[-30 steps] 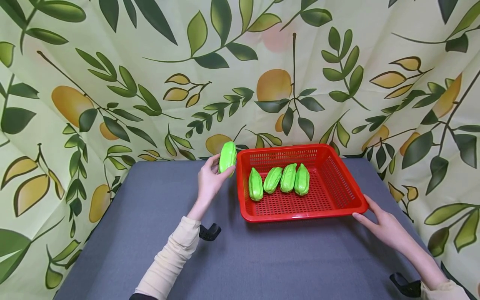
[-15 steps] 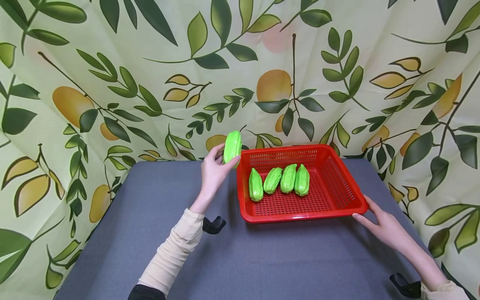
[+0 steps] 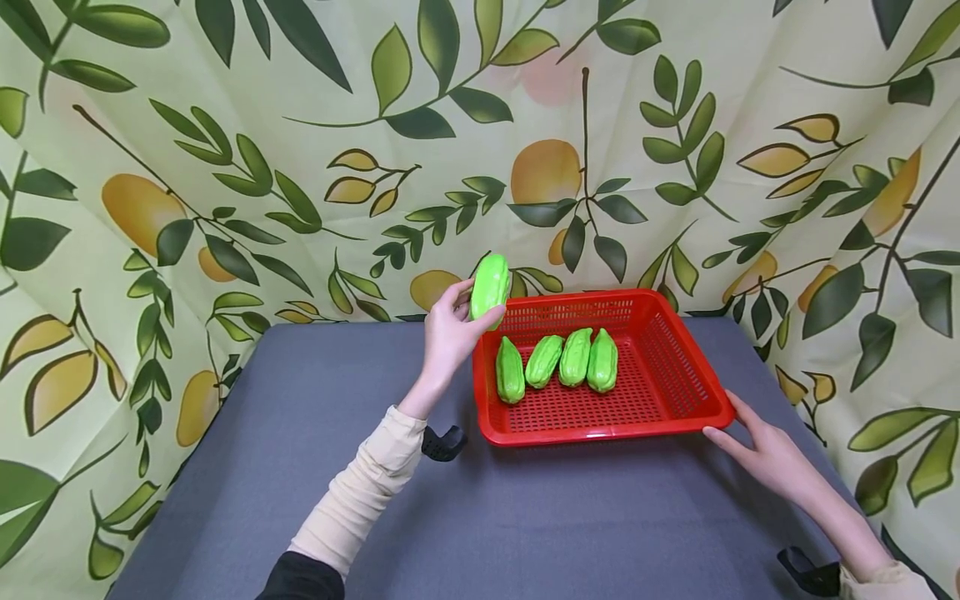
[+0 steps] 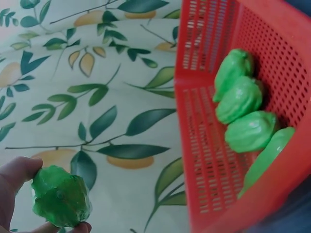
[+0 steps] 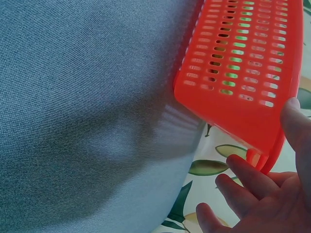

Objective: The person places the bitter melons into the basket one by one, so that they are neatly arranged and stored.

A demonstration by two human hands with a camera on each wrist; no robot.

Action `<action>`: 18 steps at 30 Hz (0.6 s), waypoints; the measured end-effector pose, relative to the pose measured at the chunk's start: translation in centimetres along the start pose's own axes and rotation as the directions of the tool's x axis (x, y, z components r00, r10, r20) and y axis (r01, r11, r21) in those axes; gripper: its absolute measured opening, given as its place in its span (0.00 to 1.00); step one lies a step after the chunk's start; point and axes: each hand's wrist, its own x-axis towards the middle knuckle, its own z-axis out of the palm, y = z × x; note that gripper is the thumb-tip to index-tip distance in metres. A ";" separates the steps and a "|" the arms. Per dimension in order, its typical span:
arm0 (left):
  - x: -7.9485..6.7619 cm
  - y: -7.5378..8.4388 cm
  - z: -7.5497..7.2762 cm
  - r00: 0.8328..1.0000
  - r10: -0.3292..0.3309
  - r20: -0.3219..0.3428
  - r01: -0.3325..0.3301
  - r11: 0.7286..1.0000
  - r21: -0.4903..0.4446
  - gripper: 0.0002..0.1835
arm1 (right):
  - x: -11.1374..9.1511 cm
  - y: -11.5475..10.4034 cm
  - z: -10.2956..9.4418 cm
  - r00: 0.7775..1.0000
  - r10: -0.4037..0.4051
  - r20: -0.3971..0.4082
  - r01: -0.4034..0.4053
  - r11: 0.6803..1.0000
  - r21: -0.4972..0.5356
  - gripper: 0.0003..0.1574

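My left hand holds a bright green ridged bitter melon between thumb and fingers, above the red basket's back left corner. In the left wrist view, the rounded, ridged end of that bitter melon faces the camera, with fingertips on its sides. Several more bitter melons lie side by side in the left half of the perforated red plastic basket. At the basket's front right corner, my right hand holds the rim, thumb on one side and fingers on the other; the right wrist view shows the thumb against the rim.
A grey-blue cloth covers the table. Behind it and along both sides hangs a cream curtain printed with leaves and fruit. Dark wrist camera mounts stick out near both wrists.
My left hand has carried the bitter melon right and slightly up, from beside the basket to over its back left corner. My right hand and the basket stay put.
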 end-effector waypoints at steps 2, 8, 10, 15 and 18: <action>0.1 -0.2 0.5 1.000 -0.006 0.013 0.006 1.000 0.008 0.31 | 0.0 0.0 0.0 1.000 0.000 -0.004 0.000 1.000 -0.001 0.52; 0.1 -0.6 1.7 0.998 -0.034 0.045 0.032 0.999 0.043 0.31 | -0.1 0.0 0.1 1.000 -0.001 -0.012 0.001 1.000 0.001 0.52; 0.2 -0.7 2.0 0.998 -0.043 0.054 0.040 0.998 0.050 0.31 | -0.1 0.0 0.2 1.000 -0.003 -0.013 0.003 1.000 0.003 0.52; 0.4 -1.0 2.9 0.996 -0.049 0.076 0.043 0.996 0.073 0.32 | -0.1 -0.1 0.1 1.000 -0.006 -0.014 0.006 1.000 0.010 0.52; 0.5 -1.0 3.4 0.994 -0.054 0.092 0.046 0.995 0.090 0.33 | -0.1 -0.1 0.1 1.000 -0.007 -0.015 0.007 1.000 0.014 0.52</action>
